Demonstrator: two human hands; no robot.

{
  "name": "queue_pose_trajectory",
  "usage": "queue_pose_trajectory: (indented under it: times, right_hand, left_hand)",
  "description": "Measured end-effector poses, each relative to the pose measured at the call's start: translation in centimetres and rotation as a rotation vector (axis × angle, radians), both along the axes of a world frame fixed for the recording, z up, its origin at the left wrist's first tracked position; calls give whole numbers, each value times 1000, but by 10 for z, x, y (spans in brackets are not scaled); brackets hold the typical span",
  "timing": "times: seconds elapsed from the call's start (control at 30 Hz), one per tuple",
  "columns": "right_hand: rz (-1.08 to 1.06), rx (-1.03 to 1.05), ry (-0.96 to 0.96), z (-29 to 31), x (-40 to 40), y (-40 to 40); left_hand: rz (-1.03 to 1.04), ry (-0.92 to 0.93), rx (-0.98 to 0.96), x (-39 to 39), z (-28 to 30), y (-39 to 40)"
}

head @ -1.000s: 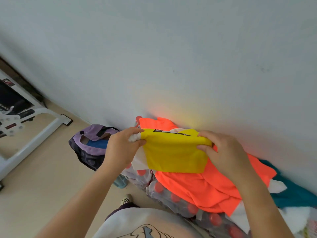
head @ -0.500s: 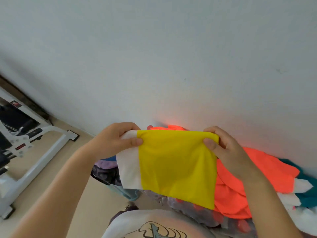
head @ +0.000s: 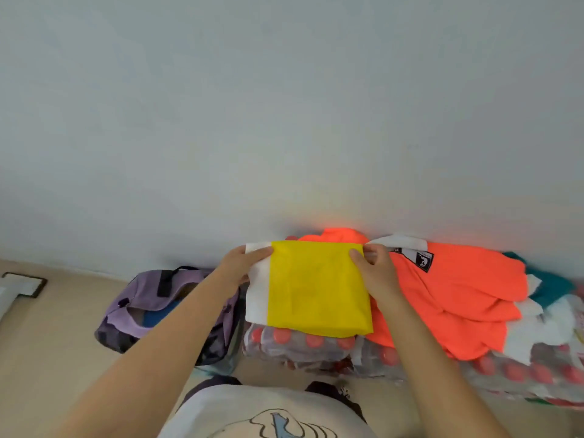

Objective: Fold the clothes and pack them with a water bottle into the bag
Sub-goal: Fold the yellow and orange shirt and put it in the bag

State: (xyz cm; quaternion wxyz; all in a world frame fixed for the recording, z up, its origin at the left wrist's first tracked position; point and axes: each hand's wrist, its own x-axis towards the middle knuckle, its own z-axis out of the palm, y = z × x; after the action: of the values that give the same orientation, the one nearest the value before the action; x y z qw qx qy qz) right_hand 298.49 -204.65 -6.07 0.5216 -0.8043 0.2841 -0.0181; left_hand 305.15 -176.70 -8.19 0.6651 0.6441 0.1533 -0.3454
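While pinched at its top corners by both hands, left [head: 235, 269] and right [head: 376, 273]: folded yellow-and-white shirt [head: 316, 286] over shrink-wrapped red-capped bottles [head: 303, 341].

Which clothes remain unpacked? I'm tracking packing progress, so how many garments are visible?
3: yellow garment held up, orange garment beside it, teal garment far right. Others may be hidden.

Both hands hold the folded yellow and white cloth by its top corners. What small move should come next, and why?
Probably carry the yellow and white cloth left toward the purple bag. It already looks folded into a neat rectangle, the left hand and right hand pinch its top corners, and the bag lies open beside the bottle packs.
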Motion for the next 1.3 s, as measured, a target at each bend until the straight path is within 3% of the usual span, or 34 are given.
queue_pose_trajectory:
  times: [0.17,0.23,0.33,0.4,0.57,0.67,0.87,1.1,1.3]
  right_hand:
    - [-49,-13,205,5,-36,11]
    - [-7,-1,263,7,-43,15]
    - [22,57,271,12,-45,15]
    - [26,195,274,10,-44,11]
    - [17,425,337,-8,-45,-5]
    - [49,439,339,-11,-42,-10]
    - [124,325,273,16,-34,14]
    - [295,411,115,22,-16,129]
    - [449,272,224,-61,40,258]
  left_hand:
    - [-101,276,-321,-18,-29,7]
    - [-121,339,-365,-22,-33,9]
    - [-131,287,-292,-25,-23,6]
    - [-26,247,-222,-24,-17,8]
    - [51,335,-294,-27,-13,13]
    - [14,390,-203,-26,-9,7]
    - [-73,279,-71,-20,2,0]
    - [-14,70,7,20,0,124]
    - [100,95,169,47,-63,273]
